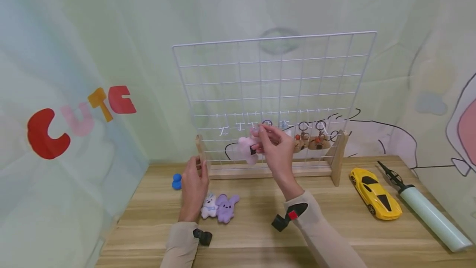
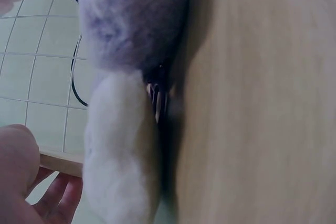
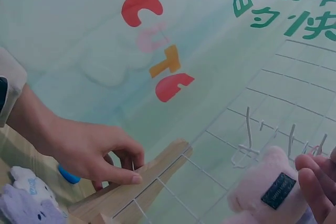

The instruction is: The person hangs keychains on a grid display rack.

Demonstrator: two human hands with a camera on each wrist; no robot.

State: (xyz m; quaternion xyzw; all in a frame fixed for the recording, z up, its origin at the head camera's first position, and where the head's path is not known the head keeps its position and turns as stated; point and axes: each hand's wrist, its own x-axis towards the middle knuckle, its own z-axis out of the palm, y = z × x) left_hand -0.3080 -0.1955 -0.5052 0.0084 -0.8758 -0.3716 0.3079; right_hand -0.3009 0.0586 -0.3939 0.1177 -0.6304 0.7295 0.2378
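My right hand is raised in front of a white wire grid rack. Its fingertips pinch the top of a pink plush keychain close by the hooks; a dark label shows on the plush in the right wrist view. The ring at its top is mostly hidden behind the fingers. At the rack's left end, my left hand grips the wooden upright, thumb on the near side. Beside that wrist lie a white plush and a purple plush, side by side on the table.
Brown plush keychains hang by rings on the right part of the rack. A small blue object sits left of the left hand. On the right lie a yellow toy car and a pale hand pump. A printed curtain hangs behind.
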